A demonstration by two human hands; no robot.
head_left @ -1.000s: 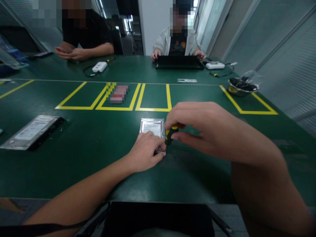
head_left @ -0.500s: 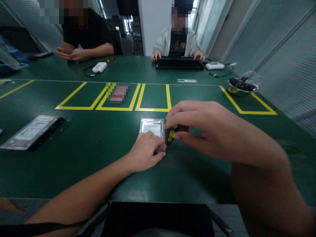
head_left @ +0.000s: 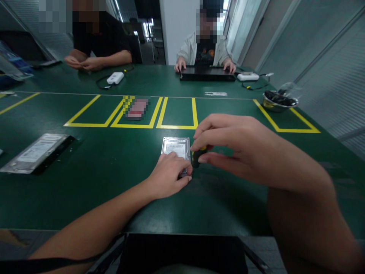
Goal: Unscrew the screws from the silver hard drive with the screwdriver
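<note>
A silver hard drive (head_left: 176, 144) with a white label lies flat on the green table, near the middle of the view. My left hand (head_left: 171, 173) rests over its near part, fingers closed round the near right corner. Just right of the drive, my right hand (head_left: 225, 142) grips a short black-and-yellow screwdriver handle (head_left: 196, 156) between thumb and fingers. The handle stands roughly upright beside the drive's right edge. Its lower end and tip cannot be made out.
A larger drive (head_left: 35, 152) lies at the left. Yellow tape outlines (head_left: 177, 126) cross the table, one around a blurred pink item (head_left: 137, 109). A bowl of dark things (head_left: 280, 102) stands at the right. Two people sit opposite, one with hands on a black tray-like object (head_left: 207, 74).
The screwdriver handle has turned in my right hand, whose fingers have shifted slightly. My left hand and the drive have stayed in place. The opposite person's hand has moved slightly on the black object.
</note>
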